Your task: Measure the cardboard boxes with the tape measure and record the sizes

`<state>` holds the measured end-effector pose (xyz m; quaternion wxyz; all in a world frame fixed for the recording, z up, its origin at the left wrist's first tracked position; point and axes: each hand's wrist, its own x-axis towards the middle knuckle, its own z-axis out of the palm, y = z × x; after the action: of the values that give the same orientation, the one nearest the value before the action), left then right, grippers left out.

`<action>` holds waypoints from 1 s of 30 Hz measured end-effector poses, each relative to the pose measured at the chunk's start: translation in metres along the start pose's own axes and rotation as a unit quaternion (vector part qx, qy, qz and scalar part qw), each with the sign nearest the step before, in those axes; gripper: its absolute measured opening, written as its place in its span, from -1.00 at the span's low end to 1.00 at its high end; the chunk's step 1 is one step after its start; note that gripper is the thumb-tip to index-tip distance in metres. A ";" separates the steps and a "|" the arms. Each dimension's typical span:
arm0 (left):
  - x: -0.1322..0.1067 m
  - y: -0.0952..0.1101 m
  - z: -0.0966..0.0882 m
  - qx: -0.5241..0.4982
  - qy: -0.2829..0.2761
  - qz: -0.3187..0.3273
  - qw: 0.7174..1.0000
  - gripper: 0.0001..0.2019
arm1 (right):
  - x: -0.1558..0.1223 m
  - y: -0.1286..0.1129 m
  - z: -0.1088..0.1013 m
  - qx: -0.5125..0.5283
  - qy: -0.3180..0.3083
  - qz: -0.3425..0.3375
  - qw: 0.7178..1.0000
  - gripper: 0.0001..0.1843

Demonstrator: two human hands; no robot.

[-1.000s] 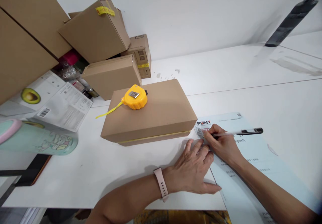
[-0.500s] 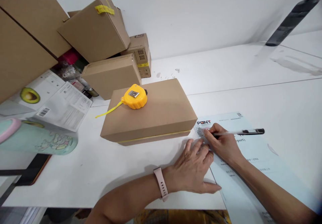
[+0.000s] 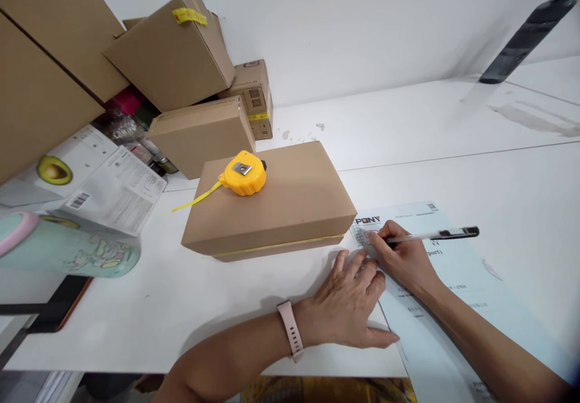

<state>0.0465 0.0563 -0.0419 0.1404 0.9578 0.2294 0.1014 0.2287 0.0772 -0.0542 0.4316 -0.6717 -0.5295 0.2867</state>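
Observation:
My right hand [image 3: 405, 258] grips a clear pen with a black cap [image 3: 435, 235], its tip on the top left corner of a pale blue printed form [image 3: 457, 282]. My left hand [image 3: 348, 303] lies flat with fingers spread on the form's left edge, a pink watch strap on its wrist. Just left of the form sits a flat brown cardboard box [image 3: 276, 200] with a yellow tape measure [image 3: 243, 174] on its lid, a short length of tape trailing off to the left.
Several cardboard boxes [image 3: 172, 52] are stacked at the back left against the wall. Printed sheets and white packaging [image 3: 106, 188] lie below them. A mint bottle with a pink lid [image 3: 67, 249] lies at the left edge. A dark bar [image 3: 528, 28] leans at the top right.
The pen's rear end has risen slightly as my right hand shifts a little on the form. My left hand has stayed put.

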 end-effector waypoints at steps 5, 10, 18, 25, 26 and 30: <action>0.000 0.000 -0.002 0.005 -0.003 0.000 1.000 -0.21 | 0.000 0.000 0.001 0.000 -0.010 -0.001 1.000 -0.66; 0.000 0.000 -0.002 0.006 -0.003 0.001 1.000 -0.21 | 0.000 -0.002 0.000 0.003 -0.005 -0.001 1.000 -0.64; 0.001 0.000 0.000 0.006 -0.003 0.002 1.000 -0.21 | 0.000 0.001 0.001 -0.018 -0.002 0.000 1.000 -0.66; 0.000 0.000 0.000 0.002 -0.003 0.002 1.000 -0.20 | 0.000 0.000 0.001 -0.012 -0.001 -0.012 1.000 -0.65; 0.000 0.000 0.000 0.002 -0.002 0.002 1.000 -0.20 | 0.000 0.000 0.001 -0.010 0.000 -0.012 1.000 -0.65; 0.000 0.000 0.001 0.006 0.000 0.001 1.000 -0.20 | -0.001 -0.001 0.000 -0.008 0.003 -0.009 1.000 -0.64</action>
<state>0.0466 0.0559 -0.0428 0.1343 0.9590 0.2287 0.0996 0.2278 0.0767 -0.0539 0.4307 -0.6713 -0.5360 0.2768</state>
